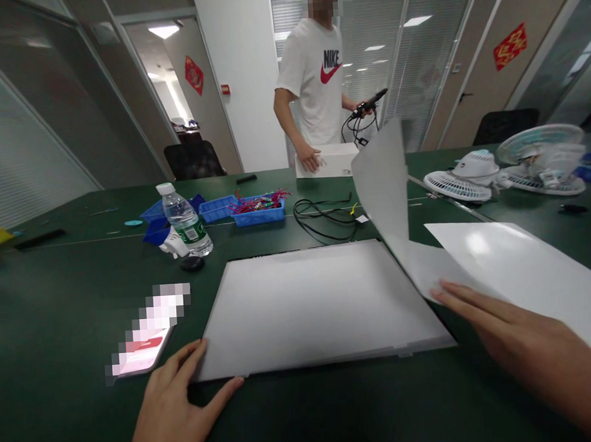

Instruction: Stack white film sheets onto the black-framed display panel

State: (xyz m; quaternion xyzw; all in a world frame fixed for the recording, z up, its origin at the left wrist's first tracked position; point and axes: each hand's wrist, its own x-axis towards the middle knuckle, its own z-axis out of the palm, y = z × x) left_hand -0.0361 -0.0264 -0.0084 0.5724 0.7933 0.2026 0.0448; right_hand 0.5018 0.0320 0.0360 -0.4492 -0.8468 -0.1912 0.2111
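White panel (315, 306) lies flat; left hand (172, 402) at corner.

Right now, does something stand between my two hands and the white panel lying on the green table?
Nothing visible blocks the left hand, at the near left corner of the white panel. Between the right hand and the panel's right edge, a bent white sheet stands in the way.

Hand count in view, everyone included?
4. Wearer's left hand at the near left of the white panel, right hand at the bent sheet. Standing person: one hand at white box, other hand holding black device.
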